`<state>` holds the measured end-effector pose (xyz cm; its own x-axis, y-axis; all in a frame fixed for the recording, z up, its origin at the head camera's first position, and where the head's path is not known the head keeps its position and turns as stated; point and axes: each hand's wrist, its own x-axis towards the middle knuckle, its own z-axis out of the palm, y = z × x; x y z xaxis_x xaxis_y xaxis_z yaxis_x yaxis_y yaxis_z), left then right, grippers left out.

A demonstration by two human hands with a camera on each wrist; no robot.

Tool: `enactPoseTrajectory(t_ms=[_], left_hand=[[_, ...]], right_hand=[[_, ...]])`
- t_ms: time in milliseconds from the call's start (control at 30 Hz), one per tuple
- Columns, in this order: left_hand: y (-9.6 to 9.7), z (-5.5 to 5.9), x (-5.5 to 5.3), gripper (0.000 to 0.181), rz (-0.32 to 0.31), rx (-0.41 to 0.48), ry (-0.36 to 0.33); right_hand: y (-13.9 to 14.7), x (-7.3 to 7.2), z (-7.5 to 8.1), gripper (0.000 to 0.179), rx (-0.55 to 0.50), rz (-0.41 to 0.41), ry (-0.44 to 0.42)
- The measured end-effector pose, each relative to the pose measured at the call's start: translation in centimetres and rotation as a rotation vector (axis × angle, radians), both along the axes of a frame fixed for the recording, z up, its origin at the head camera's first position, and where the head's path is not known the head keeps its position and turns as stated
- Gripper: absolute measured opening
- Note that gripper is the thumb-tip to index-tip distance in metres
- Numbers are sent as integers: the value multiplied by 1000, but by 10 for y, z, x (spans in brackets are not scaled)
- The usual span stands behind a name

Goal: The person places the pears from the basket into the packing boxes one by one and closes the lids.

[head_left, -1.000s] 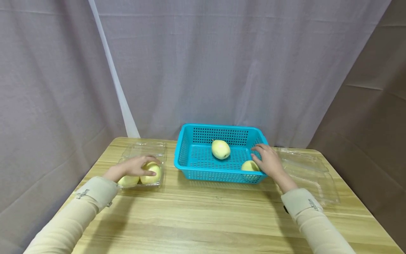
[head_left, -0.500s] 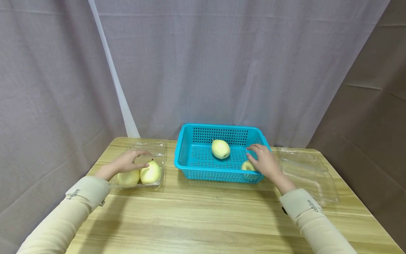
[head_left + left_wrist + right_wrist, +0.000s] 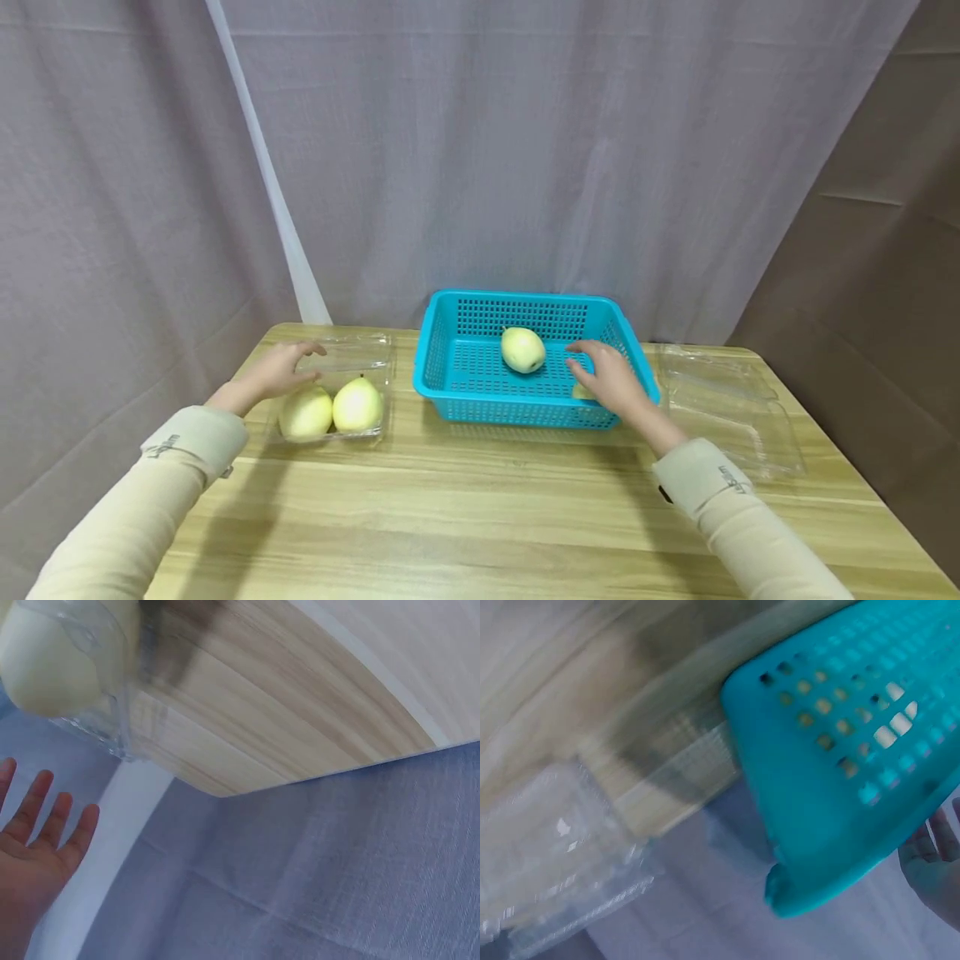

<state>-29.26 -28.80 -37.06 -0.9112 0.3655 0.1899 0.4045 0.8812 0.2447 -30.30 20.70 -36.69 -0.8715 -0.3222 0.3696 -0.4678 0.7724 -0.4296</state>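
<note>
In the head view, my left hand (image 3: 273,371) hovers over the left side of a clear plastic clamshell box (image 3: 356,354), its fingers spread and holding nothing. Two pale yellow pears sit side by side in that box, a left pear (image 3: 307,414) and a right pear (image 3: 358,406). My right hand (image 3: 611,379) reaches over the near right side of a blue plastic basket (image 3: 525,411), fingers loosely bent. Below it a pear (image 3: 582,392) is mostly hidden; no grip on it shows. Another pear (image 3: 522,350) lies mid-basket.
A second clear clamshell box (image 3: 735,412) lies with its lid open right of the basket. All of this stands on a wooden table (image 3: 480,508), with a grey curtain (image 3: 487,150) behind its far edge.
My left hand has come off the right pear in the box and drawn back to the left. My right hand has shifted left over the basket, covering more of the near pear.
</note>
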Motion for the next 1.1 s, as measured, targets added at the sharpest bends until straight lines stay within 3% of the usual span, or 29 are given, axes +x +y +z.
enactPoseTrajectory(t_ms=[167,333,567,933,1100], left_hand=[[-11,4,-4,38,135,-27,-24],[-26,2,-8,39,237,73,-44],[-52,-11,-1,39,346,216,-32],[-66,-23,-6,36,496,278,-40],[-67,-25,-8,36,496,276,-92]], right_hand=[[-16,10,-1,30,-160,5,-74],[-32,17,2,28,-259,12,-113],[-46,23,6,26,-375,49,-156],[-78,39,20,31,-544,287,-331],[-105,53,23,30,-588,370,-424]])
